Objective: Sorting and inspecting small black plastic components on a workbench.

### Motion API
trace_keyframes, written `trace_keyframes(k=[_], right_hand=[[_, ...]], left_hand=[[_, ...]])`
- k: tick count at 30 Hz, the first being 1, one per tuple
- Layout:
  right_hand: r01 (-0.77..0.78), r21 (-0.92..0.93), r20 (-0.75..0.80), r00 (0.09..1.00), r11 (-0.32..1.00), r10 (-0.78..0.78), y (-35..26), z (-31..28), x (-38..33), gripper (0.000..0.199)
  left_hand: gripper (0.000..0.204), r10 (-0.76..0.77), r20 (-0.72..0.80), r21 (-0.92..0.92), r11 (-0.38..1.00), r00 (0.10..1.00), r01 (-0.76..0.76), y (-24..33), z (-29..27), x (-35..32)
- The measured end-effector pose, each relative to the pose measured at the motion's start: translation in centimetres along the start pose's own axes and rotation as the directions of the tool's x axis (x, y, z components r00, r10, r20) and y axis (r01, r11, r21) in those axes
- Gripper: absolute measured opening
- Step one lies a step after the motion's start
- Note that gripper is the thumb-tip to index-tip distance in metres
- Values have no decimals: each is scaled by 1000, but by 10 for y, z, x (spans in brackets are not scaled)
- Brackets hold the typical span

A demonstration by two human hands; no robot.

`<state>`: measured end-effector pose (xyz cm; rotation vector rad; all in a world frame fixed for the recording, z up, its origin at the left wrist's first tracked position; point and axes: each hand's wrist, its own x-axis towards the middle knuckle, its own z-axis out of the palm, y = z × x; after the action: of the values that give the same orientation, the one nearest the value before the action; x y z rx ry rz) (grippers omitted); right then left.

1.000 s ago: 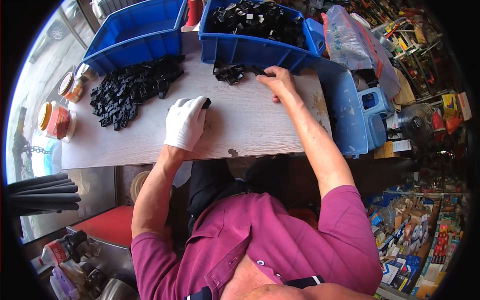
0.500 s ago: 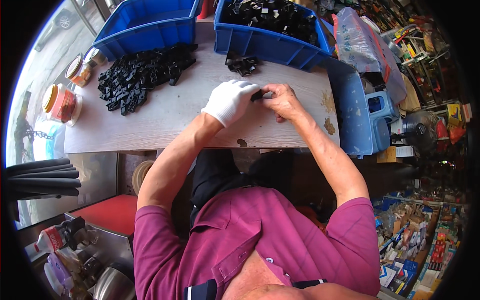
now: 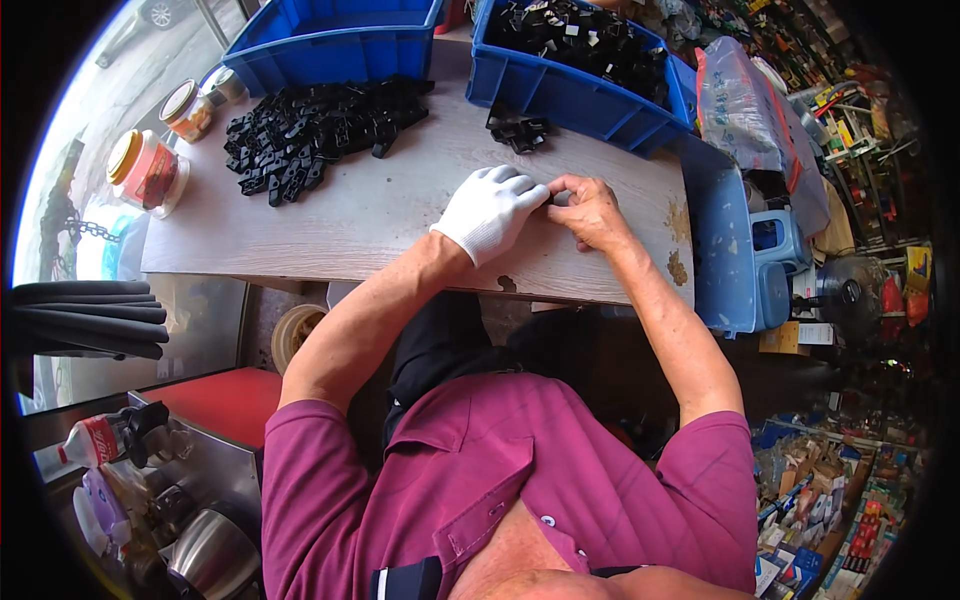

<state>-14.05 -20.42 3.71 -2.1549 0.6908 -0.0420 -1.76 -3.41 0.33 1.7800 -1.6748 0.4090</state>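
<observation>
My left hand [image 3: 492,212], in a white knit glove, and my bare right hand [image 3: 592,212] meet over the front part of the table. Between their fingertips is a small black plastic part [image 3: 552,199], mostly hidden by the fingers of both hands. Beyond them, a few loose black parts [image 3: 519,132] lie by the right-hand bin. A large heap of similar black parts [image 3: 305,135] covers the table's back left.
Two blue bins stand at the back: the left bin [image 3: 330,55] and the right bin [image 3: 570,98], filled with black parts. Lidded jars [image 3: 145,172] line the left edge. A blue plastic stool [image 3: 722,240] adjoins the table's right edge [image 3: 655,230].
The whole view has shifted, so the table and bins appear further right. The black part between my fingers shows less than before; both hands stay together around it.
</observation>
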Motion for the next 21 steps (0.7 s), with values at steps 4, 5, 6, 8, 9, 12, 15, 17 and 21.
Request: trace_keyframes(k=[4, 5, 6, 8, 9, 12, 15, 17, 21], right_hand=[[-69, 28, 34, 997, 997, 68, -1, -8, -5, 31], [-83, 142, -1, 997, 986, 84, 10, -11, -6, 36], [-85, 253, -29, 995, 964, 96, 18, -12, -5, 41], [-108, 385, -76, 986, 916, 149, 30, -18, -5, 45], [-98, 439, -105, 982, 893, 159, 31, -22, -7, 44], [-111, 560, -242, 926, 821, 290, 41, -39, -7, 41], [-86, 651, -392, 813, 754, 431, 63, -69, 0, 36], [-71, 667, -478, 723, 741, 499, 82, -85, 4, 36], [-68, 645, -509, 704, 761, 495, 81, -87, 11, 41]], left_hand=[[31, -102, -268, 206, 965, 958, 161, -22, -23, -4], [32, -126, -347, 279, 932, 929, 231, -31, -38, -5], [31, -184, -344, 399, 859, 921, 320, -46, -49, -11], [30, -209, -319, 562, 744, 924, 362, -75, -60, -25], [29, -254, -249, 626, 695, 935, 355, -88, -60, -33], [25, -202, -213, 620, 728, 956, 292, -107, -63, -41], [27, -128, -222, 592, 770, 967, 238, -109, -63, -40], [28, -95, -193, 521, 833, 977, 184, -101, -61, -36], [28, 39, -68, 314, 949, 997, -15, -75, -57, -35]])
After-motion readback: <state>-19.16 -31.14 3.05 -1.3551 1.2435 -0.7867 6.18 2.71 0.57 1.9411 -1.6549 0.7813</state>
